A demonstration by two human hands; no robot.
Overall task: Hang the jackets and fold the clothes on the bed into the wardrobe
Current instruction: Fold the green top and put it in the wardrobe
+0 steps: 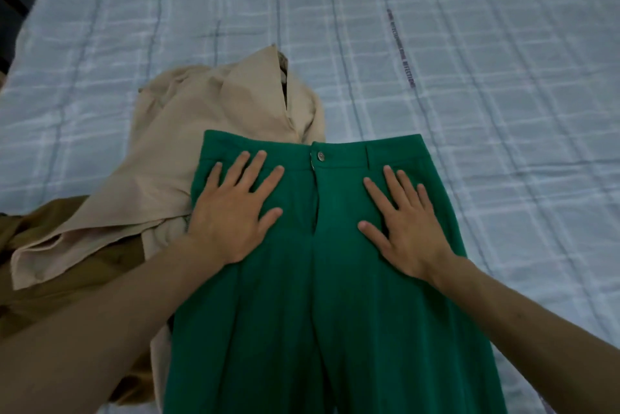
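On the bed, which is covered by a pale blue quilted bedspread point(469, 111) with a checked pattern and a short line of dark printed lettering point(401, 49) too blurred to read, a pair of bright green woven trousers point(315, 296) lies flat and face up, waistband toward the far side and legs running toward the near edge of the view. A small round silver button point(320, 156) closes the waistband at the centre, above the fly, and a belt loop shows to its right. The left hand point(231, 212) lies palm down on the left hip area of the trousers, fingers spread wide and reaching toward the waistband. The right hand point(406, 229) lies palm down on the right hip area in the same manner, fingers spread, thumb pointing inward toward the fly. Neither hand grips anything; both rest flat on the cloth, with bare forearms coming in from the lower corners. Just beside the trousers on the left, and partly under their left edge, sits a crumpled beige cotton garment point(188, 152), loosely heaped. Further left, partly beneath the beige one, lies a rumpled mustard-brown garment point(50, 232), near the left forearm.
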